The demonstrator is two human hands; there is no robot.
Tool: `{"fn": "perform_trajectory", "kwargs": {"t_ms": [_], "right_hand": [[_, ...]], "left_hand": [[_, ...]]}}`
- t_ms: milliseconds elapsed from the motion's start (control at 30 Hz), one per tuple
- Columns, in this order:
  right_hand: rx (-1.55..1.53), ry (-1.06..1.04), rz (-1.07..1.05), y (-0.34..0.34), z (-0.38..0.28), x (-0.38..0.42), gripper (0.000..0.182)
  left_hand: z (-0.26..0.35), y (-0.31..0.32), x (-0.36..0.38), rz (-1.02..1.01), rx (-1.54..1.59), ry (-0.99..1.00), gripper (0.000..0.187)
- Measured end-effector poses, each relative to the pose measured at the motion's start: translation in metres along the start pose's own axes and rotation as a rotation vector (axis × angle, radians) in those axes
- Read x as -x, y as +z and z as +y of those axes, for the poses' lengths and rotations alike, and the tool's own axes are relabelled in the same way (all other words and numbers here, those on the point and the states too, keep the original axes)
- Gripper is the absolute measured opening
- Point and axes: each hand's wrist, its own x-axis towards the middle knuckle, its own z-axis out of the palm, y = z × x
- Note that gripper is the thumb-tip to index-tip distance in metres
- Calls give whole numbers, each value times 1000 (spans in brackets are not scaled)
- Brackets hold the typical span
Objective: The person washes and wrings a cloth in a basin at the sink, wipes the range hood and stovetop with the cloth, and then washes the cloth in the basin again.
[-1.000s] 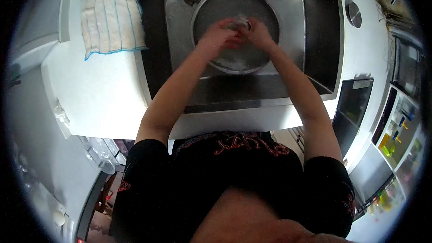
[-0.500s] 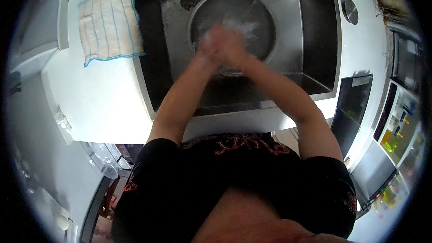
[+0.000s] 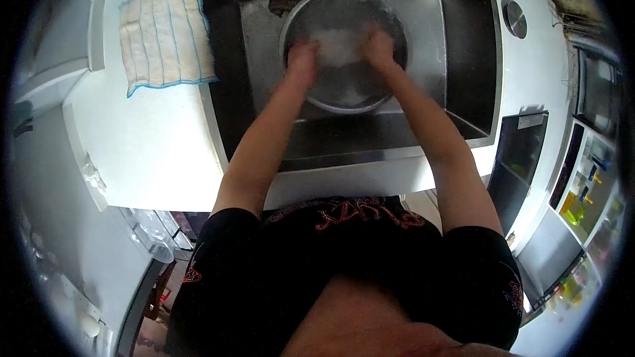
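A round metal basin (image 3: pixel 316 98) stands in the steel sink, with water in it. My left hand (image 3: pixel 304 58) is at the basin's left side, its fingers curled and blurred. Over the right side is my right hand (image 3: pixel 378 46), also curled and smeared by motion. A whitish, blurred, see-through thing (image 3: pixel 339 47) spans the gap between both hands and seems gripped at each end; its kind cannot be made out.
A cream cloth with blue stripes (image 3: pixel 165 36) hangs over the left rim of the sink (image 3: pixel 423 86). Behind the basin lies a dark object (image 3: pixel 283 2). A round metal lid-like disc (image 3: pixel 514 20) is on the white counter (image 3: pixel 155 139) to the right.
My hands were close together over the basin's left half amid splashing water. They have moved apart, left and right, and the whitish thing now shows between them. The basin has shifted slightly right.
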Motion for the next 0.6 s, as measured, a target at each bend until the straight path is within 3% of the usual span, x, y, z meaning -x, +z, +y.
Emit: {"fn": "perform_trajectory", "kwargs": {"t_ms": [67,133,200,267,333,400,467,533,600], "right_hand": [[-140,64,-51,-3,-35,13,29],[172,-473,262,30,-45,34,26],[171,-691,370,30,-66,54,27],[330,-682,328,26,-66,50,27],[645,-439,133,9,-36,13,27],[1,-8,0,5,3,-23,28],[1,-142,352,0,5,-6,27],[101,-195,448,1,14,0,29],[304,-174,266,20,36,-1,32]], "left_hand": [[-5,1,-1,-53,-10,35,34],[-19,-3,-12,-191,-52,184,34],[-37,-8,-24,-335,-101,367,33],[-60,-4,-38,-386,-46,472,33],[-68,-4,-43,-340,48,413,33],[-27,2,-12,-237,107,209,34],[18,12,19,-127,179,16,36],[24,13,20,-86,184,-66,38],[8,6,8,-96,178,-73,39]]}}
